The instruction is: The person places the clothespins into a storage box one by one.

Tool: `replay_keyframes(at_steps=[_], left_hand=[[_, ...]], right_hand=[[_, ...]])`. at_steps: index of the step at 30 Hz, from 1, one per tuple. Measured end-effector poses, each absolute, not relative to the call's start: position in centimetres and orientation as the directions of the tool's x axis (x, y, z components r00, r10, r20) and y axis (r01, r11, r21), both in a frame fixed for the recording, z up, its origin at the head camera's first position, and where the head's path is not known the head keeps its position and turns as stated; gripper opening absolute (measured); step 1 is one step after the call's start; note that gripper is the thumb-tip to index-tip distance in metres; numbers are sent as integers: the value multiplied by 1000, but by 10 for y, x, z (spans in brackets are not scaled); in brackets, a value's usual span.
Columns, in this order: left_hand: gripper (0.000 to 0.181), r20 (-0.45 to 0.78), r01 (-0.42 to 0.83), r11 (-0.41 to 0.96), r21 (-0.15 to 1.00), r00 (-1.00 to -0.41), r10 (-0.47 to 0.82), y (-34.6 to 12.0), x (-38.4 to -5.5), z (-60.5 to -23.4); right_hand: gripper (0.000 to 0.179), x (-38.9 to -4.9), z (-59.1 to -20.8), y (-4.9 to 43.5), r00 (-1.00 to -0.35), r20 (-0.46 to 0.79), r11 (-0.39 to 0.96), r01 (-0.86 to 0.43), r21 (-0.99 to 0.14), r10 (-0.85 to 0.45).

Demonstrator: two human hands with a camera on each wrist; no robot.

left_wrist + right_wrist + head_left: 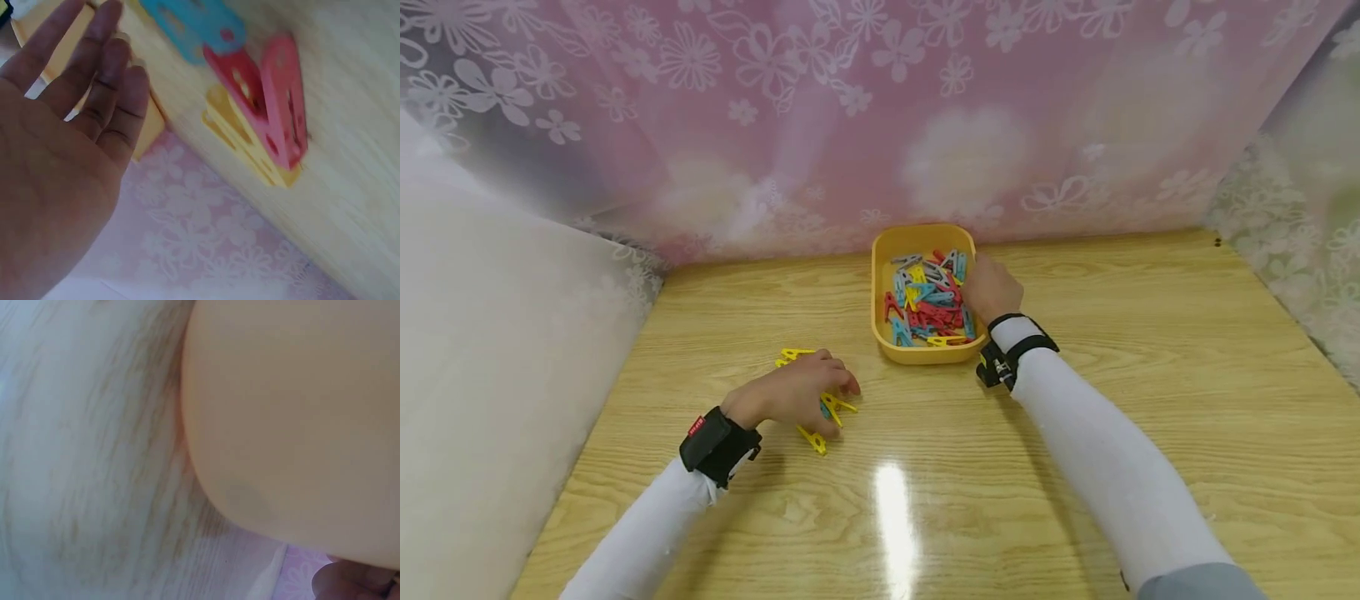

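My left hand (797,390) hovers over a few clothespins on the table, its fingers loosely extended and holding nothing. Yellow clothespins (841,404) peek out around it in the head view, the rest hidden beneath the palm. In the left wrist view, a red clothespin (286,103) overlaps a yellow clothespin (240,137), with a blurred blue clothespin (203,25) beside them. My right hand (992,287) grips the right side of a yellow plastic basket (925,357). Its outer wall (294,425) fills much of the right wrist view, with fingertips (350,579) low at its edge.
Inside the basket lies a pile of red, blue, yellow and grey clothespins (936,312). The wooden table (1112,333) ends at a pink floral curtain (820,167) right behind the basket. A white cloth (497,333) hangs along the left side.
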State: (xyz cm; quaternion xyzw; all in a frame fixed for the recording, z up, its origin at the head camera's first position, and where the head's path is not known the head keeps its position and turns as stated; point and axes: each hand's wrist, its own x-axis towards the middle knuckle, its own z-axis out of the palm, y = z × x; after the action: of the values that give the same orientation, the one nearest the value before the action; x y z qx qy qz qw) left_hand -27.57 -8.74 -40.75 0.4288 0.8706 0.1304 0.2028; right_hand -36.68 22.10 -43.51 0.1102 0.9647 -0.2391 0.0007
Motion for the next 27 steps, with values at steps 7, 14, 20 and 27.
replay_keyframes(at_steps=[7,14,20,27], left_hand=[[36,-228,748,577,328,-530,817,-82,-271,-411],[25,-168,763,587,270,-563,809,-80,-273,-416],[26,-101,707,614,350,-623,775,-77,-278,-403],[23,21,639,569,517,-674,739,-56,-302,-364]], right_hand=[[32,-366,-433,220,-974,-75,853,225,-470,216],[30,-366,-432,221,-972,-83,848,233,-477,220],[35,-366,-434,221,-971,-93,839,236,-491,219],[40,-367,-434,222,-971,-93,841,237,-487,219]])
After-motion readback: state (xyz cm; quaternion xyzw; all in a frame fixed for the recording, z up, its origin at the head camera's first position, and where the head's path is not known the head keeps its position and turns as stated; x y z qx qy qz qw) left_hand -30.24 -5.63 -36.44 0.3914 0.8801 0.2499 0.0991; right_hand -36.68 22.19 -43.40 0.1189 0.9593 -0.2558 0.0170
